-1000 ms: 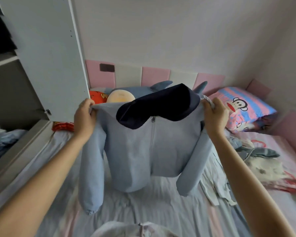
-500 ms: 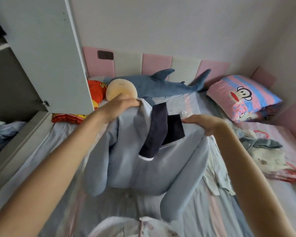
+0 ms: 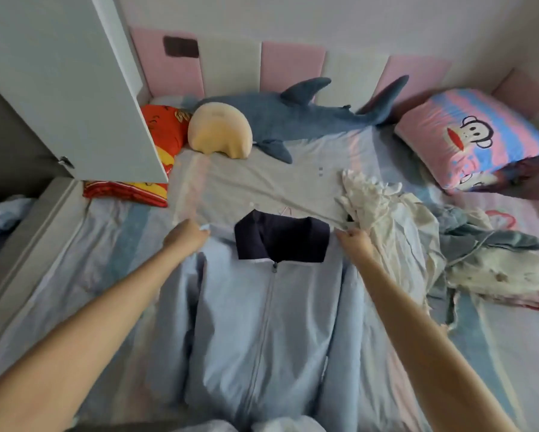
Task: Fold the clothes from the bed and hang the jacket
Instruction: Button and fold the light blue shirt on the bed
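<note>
A light blue zip jacket (image 3: 262, 322) with a dark navy collar (image 3: 282, 240) lies flat, front up, on the bed (image 3: 255, 179). Its sleeves run down along both sides of the body. My left hand (image 3: 185, 236) pinches the jacket's left shoulder. At the right shoulder, my right hand (image 3: 353, 241) grips the fabric. A crumpled white garment (image 3: 383, 213) lies just right of my right hand. Further right sits a heap of grey and white clothes (image 3: 492, 257).
An open white wardrobe door (image 3: 75, 88) hangs over the bed's left side. A shark plush (image 3: 296, 116), a beige cushion (image 3: 219, 130), a red pillow (image 3: 160, 141) and a monkey-print pillow (image 3: 470, 138) line the padded headboard (image 3: 293, 63).
The jacket was held up in the air by its shoulders; both hands have lowered it and laid it flat on the bed, collar toward the headboard.
</note>
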Available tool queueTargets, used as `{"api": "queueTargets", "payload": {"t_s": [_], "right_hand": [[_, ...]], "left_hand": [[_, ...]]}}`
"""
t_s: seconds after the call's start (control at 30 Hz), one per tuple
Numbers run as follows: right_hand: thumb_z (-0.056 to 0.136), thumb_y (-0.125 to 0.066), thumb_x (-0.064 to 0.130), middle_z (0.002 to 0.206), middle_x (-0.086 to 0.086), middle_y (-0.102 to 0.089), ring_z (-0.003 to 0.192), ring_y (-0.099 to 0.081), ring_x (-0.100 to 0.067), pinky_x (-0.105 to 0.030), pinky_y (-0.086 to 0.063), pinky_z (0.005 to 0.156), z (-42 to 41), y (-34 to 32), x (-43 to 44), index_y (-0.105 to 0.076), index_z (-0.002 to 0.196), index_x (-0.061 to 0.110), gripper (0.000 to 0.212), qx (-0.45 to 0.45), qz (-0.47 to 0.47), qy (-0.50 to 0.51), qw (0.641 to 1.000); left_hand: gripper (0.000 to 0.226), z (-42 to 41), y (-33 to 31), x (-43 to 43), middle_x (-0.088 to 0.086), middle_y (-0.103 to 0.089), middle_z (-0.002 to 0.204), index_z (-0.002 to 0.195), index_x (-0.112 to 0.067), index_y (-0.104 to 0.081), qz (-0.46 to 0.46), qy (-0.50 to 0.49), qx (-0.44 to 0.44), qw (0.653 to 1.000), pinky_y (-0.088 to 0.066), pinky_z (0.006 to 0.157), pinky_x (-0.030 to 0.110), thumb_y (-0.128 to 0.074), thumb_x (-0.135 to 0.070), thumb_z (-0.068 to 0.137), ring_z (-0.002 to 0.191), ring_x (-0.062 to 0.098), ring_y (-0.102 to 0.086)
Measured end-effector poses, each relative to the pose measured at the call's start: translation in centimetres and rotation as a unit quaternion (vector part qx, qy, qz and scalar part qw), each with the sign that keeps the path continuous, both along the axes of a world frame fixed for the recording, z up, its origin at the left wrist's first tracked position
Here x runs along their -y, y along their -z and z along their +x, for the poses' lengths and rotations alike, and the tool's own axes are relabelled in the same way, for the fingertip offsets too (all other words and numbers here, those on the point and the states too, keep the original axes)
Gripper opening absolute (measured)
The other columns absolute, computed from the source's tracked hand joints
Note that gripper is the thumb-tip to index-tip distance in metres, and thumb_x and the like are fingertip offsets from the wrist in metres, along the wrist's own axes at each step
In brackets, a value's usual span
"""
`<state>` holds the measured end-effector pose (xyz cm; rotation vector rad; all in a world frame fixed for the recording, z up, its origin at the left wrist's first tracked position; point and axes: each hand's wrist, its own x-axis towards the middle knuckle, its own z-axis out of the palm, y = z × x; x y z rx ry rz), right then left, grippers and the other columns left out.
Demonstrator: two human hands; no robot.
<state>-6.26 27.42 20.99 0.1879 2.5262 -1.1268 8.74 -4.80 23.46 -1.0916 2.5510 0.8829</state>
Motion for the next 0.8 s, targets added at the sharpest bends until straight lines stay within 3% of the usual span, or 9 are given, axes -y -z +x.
{"api": "queueTargets", "payload": {"t_s": [0.1,0.2,0.3,0.4,0.47,0.53,0.67,0.73,0.8], "right_hand": [[0.100,-0.042,0.032,0.087,-0.016,-0.059,0.084,-0.054,-0.030,-0.031,-0.033,0.066,1.2,6.5,0.8,-0.061,0.092,-0.005,0.042,0.066,0.061,-0.047,0.995],[0.101,-0.041,0.026,0.114,-0.021,-0.062,0.109,-0.056,-0.035,-0.026,-0.034,0.074,2.1,12.1,0.9,-0.061,0.114,-0.003,0.038,0.176,0.098,-0.082,0.976],[0.100,-0.041,0.025,0.115,-0.021,-0.062,0.107,-0.057,-0.035,-0.030,-0.039,0.079,2.4,15.4,1.5,-0.061,0.116,-0.001,0.037,0.206,0.119,-0.108,0.965],[0.100,-0.041,0.023,0.111,-0.015,-0.062,0.100,-0.059,-0.028,-0.033,-0.044,0.089,1.9,21.0,3.4,-0.062,0.115,0.005,0.031,0.300,0.163,-0.200,0.918],[0.096,-0.046,0.022,0.091,-0.012,-0.064,0.077,-0.061,-0.024,-0.033,-0.051,0.072,1.3,23.3,4.7,-0.063,0.096,0.009,0.021,0.349,0.164,-0.218,0.896],[0.092,-0.046,0.014,0.084,-0.013,-0.062,0.069,-0.057,-0.023,-0.034,-0.049,0.065,-0.1,24.8,6.1,-0.063,0.092,0.008,0.018,0.311,0.141,-0.201,0.918],[0.082,-0.041,-0.009,0.128,-0.013,-0.051,0.108,-0.053,-0.025,-0.023,-0.037,0.073,-5.8,30.1,9.5,-0.049,0.131,0.013,0.055,0.129,0.123,-0.162,0.970],[0.077,-0.044,-0.015,0.145,-0.008,-0.036,0.125,-0.043,-0.026,-0.032,-0.042,0.082,-9.0,32.4,11.0,-0.036,0.142,0.019,0.074,0.052,0.205,-0.244,0.946],[0.082,-0.047,-0.012,0.158,-0.002,-0.015,0.139,-0.026,-0.026,-0.040,-0.040,0.098,-11.7,35.3,11.9,-0.019,0.150,0.025,0.082,-0.013,0.360,-0.375,0.854]], "left_hand": [[0.046,0.5,5.9,0.4,0.025,-0.064,0.112,0.110,0.000,-0.064,0.006,-0.008,0.041,0.999,-0.046,0.083,0.037,-0.044,-0.040,0.097,0.102,0.038,-0.060],[0.043,1.3,10.7,1.2,0.025,-0.063,0.113,0.112,0.000,-0.063,-0.001,-0.025,0.056,0.998,-0.042,0.078,0.035,-0.042,-0.035,0.099,0.102,0.039,-0.059],[0.041,1.5,13.5,2.3,0.026,-0.061,0.116,0.111,0.001,-0.061,-0.035,-0.027,0.057,0.997,-0.041,0.077,0.037,-0.041,-0.033,0.099,0.104,0.040,-0.057],[0.034,0.3,18.2,3.4,0.026,-0.058,0.119,0.114,0.001,-0.056,-0.053,-0.012,0.103,0.993,-0.042,0.082,0.041,-0.043,-0.026,0.099,0.107,0.041,-0.055],[0.028,-0.9,20.5,3.6,0.028,-0.056,0.118,0.118,0.000,-0.052,-0.087,0.005,0.100,0.991,-0.041,0.084,0.045,-0.048,-0.016,0.095,0.107,0.043,-0.054],[0.041,-1.9,21.9,3.2,0.027,-0.052,0.122,0.129,-0.004,-0.048,-0.138,0.031,0.045,0.989,-0.040,0.086,0.049,-0.054,-0.005,0.088,0.109,0.043,-0.051],[0.059,-4.8,27.2,2.1,0.022,-0.045,0.135,0.138,-0.011,-0.044,-0.150,0.091,0.025,0.984,-0.034,0.091,0.048,-0.058,-0.003,0.081,0.115,0.041,-0.047],[0.055,-5.9,29.7,2.3,0.021,-0.041,0.140,0.136,-0.013,-0.048,-0.150,0.083,0.017,0.985,-0.030,0.096,0.047,-0.058,-0.006,0.083,0.120,0.041,-0.044],[0.049,-6.1,32.1,2.4,0.020,-0.043,0.139,0.131,-0.014,-0.053,-0.128,0.070,0.027,0.989,-0.030,0.096,0.048,-0.056,-0.006,0.083,0.119,0.040,-0.046]]}}
